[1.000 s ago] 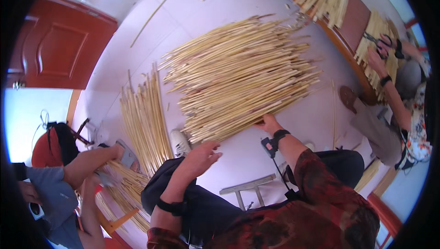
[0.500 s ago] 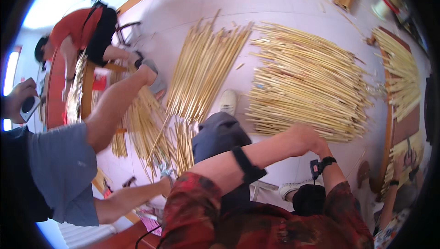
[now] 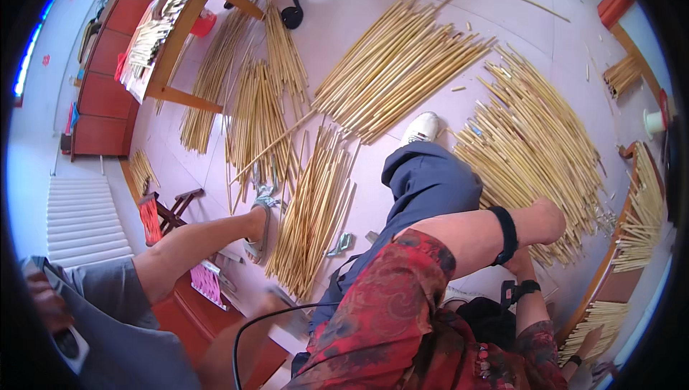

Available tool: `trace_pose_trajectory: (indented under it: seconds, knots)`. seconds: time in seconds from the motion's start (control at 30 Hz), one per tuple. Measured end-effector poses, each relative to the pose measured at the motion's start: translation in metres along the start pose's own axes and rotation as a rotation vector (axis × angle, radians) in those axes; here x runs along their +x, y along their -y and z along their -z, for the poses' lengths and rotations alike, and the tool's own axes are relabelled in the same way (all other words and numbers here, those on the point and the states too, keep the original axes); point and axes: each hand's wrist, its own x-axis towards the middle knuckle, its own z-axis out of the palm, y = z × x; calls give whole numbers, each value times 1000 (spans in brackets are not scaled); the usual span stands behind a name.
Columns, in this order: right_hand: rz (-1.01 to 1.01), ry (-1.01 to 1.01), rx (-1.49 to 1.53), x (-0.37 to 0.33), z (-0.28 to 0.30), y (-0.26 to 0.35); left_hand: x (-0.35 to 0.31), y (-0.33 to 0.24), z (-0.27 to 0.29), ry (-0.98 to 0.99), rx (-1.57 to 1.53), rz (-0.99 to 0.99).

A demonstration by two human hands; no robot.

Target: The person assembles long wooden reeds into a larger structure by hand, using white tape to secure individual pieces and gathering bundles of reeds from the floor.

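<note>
My left hand (image 3: 547, 221) ends a bare forearm with a black strap, reaching out of a red patterned sleeve. It is over the near edge of the large pile of straw-coloured, reed-like stalks (image 3: 538, 146); its fingers are hidden. Just below and partly behind it is my right hand (image 3: 519, 264), wearing a black band with a small device on the wrist. Its fingers are out of sight too, so whether either hand holds anything cannot be made out. A second spread of stalks (image 3: 402, 67) lies beyond my outstretched leg, and a narrower bundle (image 3: 312, 210) left of it.
More stalks (image 3: 258, 117) lie on the floor beside a wooden table (image 3: 169, 60), where another person stands. At left a person in grey (image 3: 108, 318) is walking close by. A co-worker's hand (image 3: 592, 343) touches stalks at lower right. A white radiator (image 3: 86, 214) lines the wall.
The view has turned left, so the stalks and my arms appear farther right. The person at the table has slipped mostly out of the top edge. The grey-clothed person has changed stride.
</note>
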Motion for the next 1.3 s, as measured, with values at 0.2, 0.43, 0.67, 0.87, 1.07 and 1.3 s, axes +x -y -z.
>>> trace_pose_trajectory:
  seconds: [0.2,0.43,0.67,0.87,1.07,1.3]
  knots:
    - [-244,49,538,-36,64,45,-8,4,-6,-382,-41,-183]
    - [-602,-443,1042,-84,119,136,-41,20,0,-359,-195,-170]
    - [-400,-815,852,-180,167,181,-149,42,59,-504,-434,-414]
    - [-247,-975,1049,-278,105,152,-260,108,71,-756,-1045,3]
    - [-773,-1329,1211,-288,-87,83,-338,189,40,-849,-918,304]
    - [-1018,-1025,1705,-374,-415,-4,-298,278,55,-617,-636,361]
